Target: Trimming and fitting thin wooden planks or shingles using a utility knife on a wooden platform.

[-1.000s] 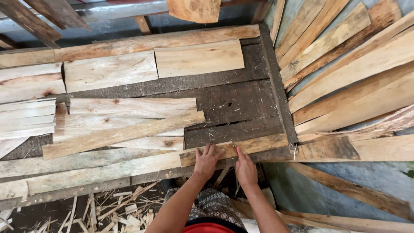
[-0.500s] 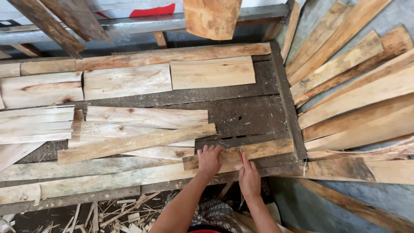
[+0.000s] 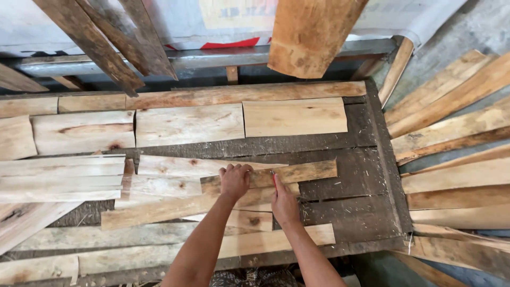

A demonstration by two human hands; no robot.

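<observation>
On the dark workbench (image 3: 340, 212), both hands' fingers grasp a narrow wood strip (image 3: 308, 172): left hand (image 3: 235, 180), right hand (image 3: 284, 201).

My left hand (image 3: 234, 180) and right hand (image 3: 283, 201) sit on a narrow brown wooden strip (image 3: 297, 173), hemmed in by pale wooden slats (image 3: 64, 178) stacked to my left and more offcuts just below my wrists. To my right the dark, rough workbench top (image 3: 345, 204) lies bare, giving room to slide sideways. Beyond it, long pale planks (image 3: 457, 133) lean in a heap. Overhead, a broad brown board (image 3: 311, 34) and dark slanted timbers (image 3: 101, 40) crowd the far edge.
</observation>
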